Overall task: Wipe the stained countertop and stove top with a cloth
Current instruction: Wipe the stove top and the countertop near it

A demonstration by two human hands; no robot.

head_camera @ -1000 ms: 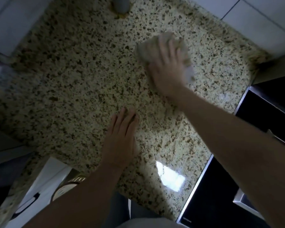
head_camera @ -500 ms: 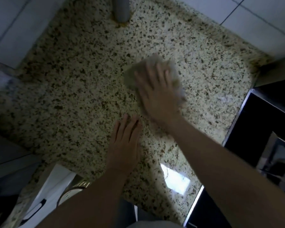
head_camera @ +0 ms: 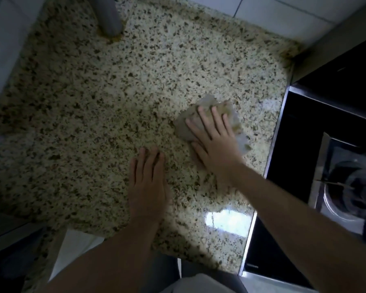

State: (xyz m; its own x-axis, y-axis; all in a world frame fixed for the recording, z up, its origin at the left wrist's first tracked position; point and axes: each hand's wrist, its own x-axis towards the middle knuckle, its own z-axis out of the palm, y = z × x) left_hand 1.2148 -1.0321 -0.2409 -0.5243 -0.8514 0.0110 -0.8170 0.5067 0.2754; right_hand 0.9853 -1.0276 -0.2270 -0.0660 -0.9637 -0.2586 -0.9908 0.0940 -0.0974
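Surface (head_camera: 93,106): speckled, glossy granite.
Cloth (head_camera: 201,115): crumpled, beige; my right hand (head_camera: 215,142) presses it flat-fingered.
Left hand (head_camera: 147,182): flat, released.
Stove top (head_camera: 309,144): black, adjacent.

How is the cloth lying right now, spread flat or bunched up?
Bunched up: the cloth sits as a crumpled wad on the countertop under the right hand, whose straight fingers press it.

The right hand (head_camera: 215,142) covers the middle of the cloth (head_camera: 207,119), so only its rim shows around the fingers. The left hand (head_camera: 148,182) lies flat on the counter (head_camera: 93,102) and hides its own palm and the stone beneath. Both forearms run off the bottom edge. The grey post (head_camera: 108,15) is cut off at the top. The stove (head_camera: 325,144) and its burner (head_camera: 355,191) are cropped by the right edge, the burner smeared. The dark lower-left corner is too dim to tell.
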